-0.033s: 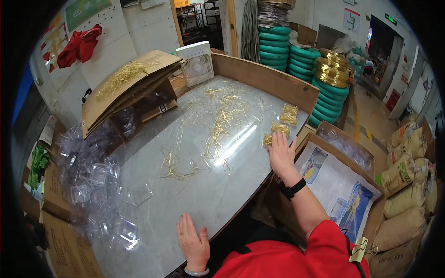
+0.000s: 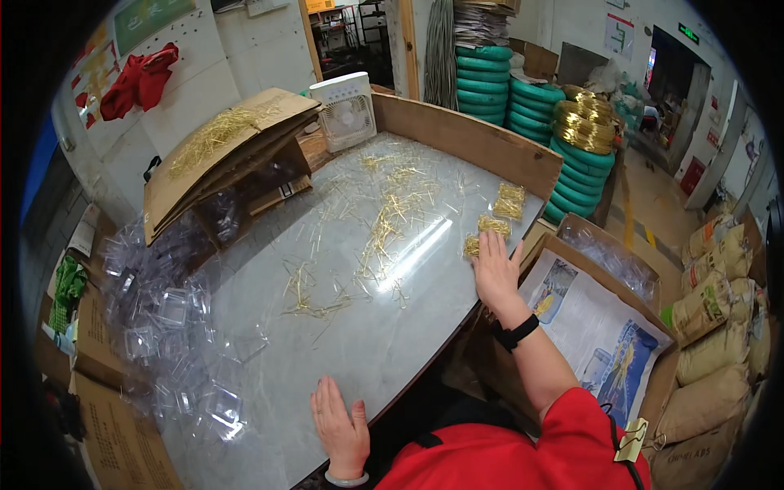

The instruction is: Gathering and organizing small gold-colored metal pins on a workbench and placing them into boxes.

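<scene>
My left hand (image 2: 339,426) lies flat near the front edge of the grey table (image 2: 359,351), fingers stretched out and holding nothing. At the table's right edge my right hand (image 2: 496,273) has its fingers extended, the tips touching the nearest of a few small packs of gold wire pieces (image 2: 471,246). Another such pack (image 2: 494,226) sits just beyond the fingers, and a third (image 2: 510,202) farther back. Loose thin gold wire pieces (image 2: 392,220) are strewn over the middle of the table, with a smaller scatter (image 2: 302,290) nearer me.
Clear plastic boxes (image 2: 174,310) pile up on the left. Behind them stand stacked cardboard sheets (image 2: 245,131) bearing more wire, and a white fan (image 2: 345,110). A wooden board (image 2: 465,135) borders the far edge. Right of the table is a carton (image 2: 604,261) beside a printed sheet (image 2: 588,327).
</scene>
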`<state>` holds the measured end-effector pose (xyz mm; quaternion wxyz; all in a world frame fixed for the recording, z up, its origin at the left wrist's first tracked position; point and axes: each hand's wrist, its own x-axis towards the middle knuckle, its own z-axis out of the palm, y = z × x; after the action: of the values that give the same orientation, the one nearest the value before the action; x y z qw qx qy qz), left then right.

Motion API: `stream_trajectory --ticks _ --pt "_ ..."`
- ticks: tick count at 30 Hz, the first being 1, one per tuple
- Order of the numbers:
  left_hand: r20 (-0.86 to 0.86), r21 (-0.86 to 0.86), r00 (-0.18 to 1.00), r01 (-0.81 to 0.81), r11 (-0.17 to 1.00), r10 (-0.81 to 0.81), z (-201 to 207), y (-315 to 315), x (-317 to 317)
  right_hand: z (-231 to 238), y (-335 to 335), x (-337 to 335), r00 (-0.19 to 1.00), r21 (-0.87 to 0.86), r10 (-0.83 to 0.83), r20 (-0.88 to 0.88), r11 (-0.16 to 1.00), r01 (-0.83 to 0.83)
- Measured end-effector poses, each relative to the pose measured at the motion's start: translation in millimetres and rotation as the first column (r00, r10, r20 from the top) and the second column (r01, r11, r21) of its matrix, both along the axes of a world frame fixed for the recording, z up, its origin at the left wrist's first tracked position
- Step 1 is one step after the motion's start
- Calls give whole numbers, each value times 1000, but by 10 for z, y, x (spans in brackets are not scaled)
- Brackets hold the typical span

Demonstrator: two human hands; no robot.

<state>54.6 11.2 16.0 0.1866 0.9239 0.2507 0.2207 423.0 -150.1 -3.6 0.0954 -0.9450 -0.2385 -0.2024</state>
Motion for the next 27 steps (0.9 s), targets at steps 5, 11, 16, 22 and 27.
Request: stream_trajectory --ticks 5,11,16,22,27 --pt "-9 14 1000 4 1000 -4 -14 3 15 17 35 -45 980 135 5 200 990 -32" --pt "-2 20 1000 -2 1000 2 -31 9 -7 56 -495 453 991 570 -58 -119 814 116" --pt "14 17 1000 7 1000 -7 -61 14 19 -98 -769 914 806 812 265 -530 432 392" --pt "19 33 1000 3 999 -3 -26 14 11 135 -708 918 612 727 408 -678 494 476" --pt "36 42 999 4 999 -6 -1 8 20 101 -602 1013 594 682 386 -706 597 423"
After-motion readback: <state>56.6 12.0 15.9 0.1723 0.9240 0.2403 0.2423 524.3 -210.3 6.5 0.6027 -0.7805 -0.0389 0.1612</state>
